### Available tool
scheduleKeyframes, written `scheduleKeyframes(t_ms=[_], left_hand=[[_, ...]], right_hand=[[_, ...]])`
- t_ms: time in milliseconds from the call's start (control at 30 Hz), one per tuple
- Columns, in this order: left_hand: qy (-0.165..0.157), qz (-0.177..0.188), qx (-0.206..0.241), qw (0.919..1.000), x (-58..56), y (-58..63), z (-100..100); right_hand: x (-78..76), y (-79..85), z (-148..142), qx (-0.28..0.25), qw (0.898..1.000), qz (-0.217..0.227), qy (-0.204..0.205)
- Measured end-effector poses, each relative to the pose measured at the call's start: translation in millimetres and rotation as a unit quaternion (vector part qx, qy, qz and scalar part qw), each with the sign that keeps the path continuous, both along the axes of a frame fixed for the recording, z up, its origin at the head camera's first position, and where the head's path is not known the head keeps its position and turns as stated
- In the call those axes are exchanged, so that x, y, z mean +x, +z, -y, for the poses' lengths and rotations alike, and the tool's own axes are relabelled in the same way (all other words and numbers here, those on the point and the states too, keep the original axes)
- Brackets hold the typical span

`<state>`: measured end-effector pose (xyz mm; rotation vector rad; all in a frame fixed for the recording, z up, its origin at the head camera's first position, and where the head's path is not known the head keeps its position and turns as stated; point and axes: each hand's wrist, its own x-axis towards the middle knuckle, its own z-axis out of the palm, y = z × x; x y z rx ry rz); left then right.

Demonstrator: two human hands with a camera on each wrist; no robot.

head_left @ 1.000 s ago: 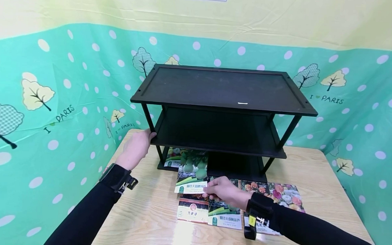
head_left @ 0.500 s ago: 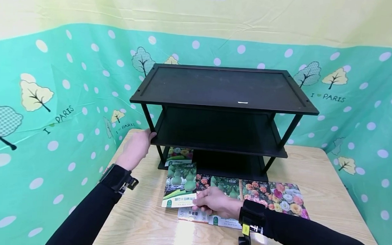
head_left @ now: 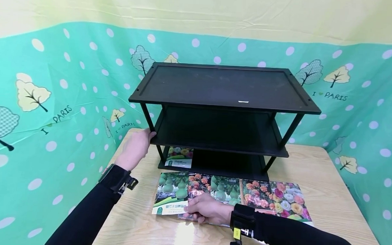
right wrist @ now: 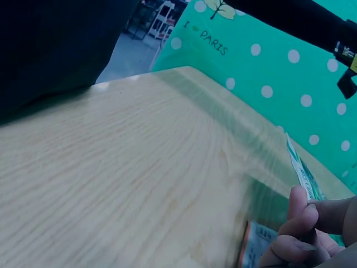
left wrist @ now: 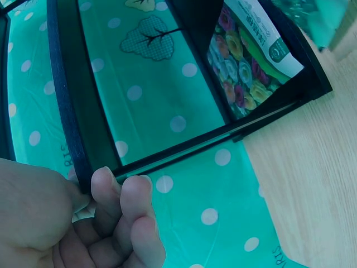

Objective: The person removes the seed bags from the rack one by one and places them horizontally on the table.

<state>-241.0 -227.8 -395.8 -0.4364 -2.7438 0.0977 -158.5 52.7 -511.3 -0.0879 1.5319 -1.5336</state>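
In the head view my right hand pinches the lower right corner of a seed packet picturing green gourds. In the right wrist view this packet stands edge-on above the table, between thumb and fingers. My left hand grips the front left corner of the middle tier of a black three-tier shelf. Its thumb and curled fingers show round the frame in the left wrist view. On the bottom tier, at the left, lies a packet of colourful flowers.
Several packets lie in a row before the shelf: orange flowers, another gourd packet, more orange flowers and roses. They rest on a wooden table. A green dotted curtain surrounds the back and sides.
My right hand has drawn the gourd packet from the bottom tier's front edge left and toward me, uncovering the flower packet on that tier. My left hand keeps its grip on the shelf.
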Motion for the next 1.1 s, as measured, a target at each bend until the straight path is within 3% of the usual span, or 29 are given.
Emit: scheduleKeyframes(t_ms=[100, 367, 600, 800, 900, 1100], left_hand=[[-0.002, 0.004, -0.012, 0.9999, 0.3, 0.3, 0], [-0.001, 0.026, 0.016, 0.9995, -0.3, 1.4, -1], [-0.010, 0.004, -0.009, 0.9999, -0.5, 0.3, 1], [-0.006, 0.002, -0.019, 0.9998, -0.4, 0.1, 1], [-0.001, 0.010, -0.002, 1.0000, -0.3, 0.9, 1], [0.013, 0.036, 0.079, 0.9962, -1.9, 1.1, -1]], right_hand=[[2.0, -2.2, 7, -0.006, 1.000, 0.009, 0.001], [2.9, -2.9, 17, -0.014, 0.999, 0.039, -0.008], [-1.0, -7.4, 22, -0.032, 0.996, 0.080, -0.013], [-1.0, -7.0, 25, -0.037, 0.995, 0.087, -0.005], [-1.6, -6.5, 27, -0.036, 0.995, 0.093, 0.001], [-3.9, -8.4, 29, -0.027, 0.995, 0.095, 0.020]])
